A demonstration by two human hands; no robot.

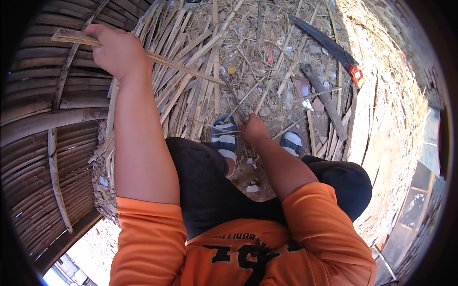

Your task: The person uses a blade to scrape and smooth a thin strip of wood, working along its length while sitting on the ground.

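Left hand (119, 53) wraps strip (186, 70), right hand (255, 128) grips apparent knife (233, 94); best: strip steady, blade angled clear of feet (225, 138).

The held strip (183, 67) bars the piled strips (183, 90); littered ground (260, 52) toward the saw (324, 42) leaves passage.
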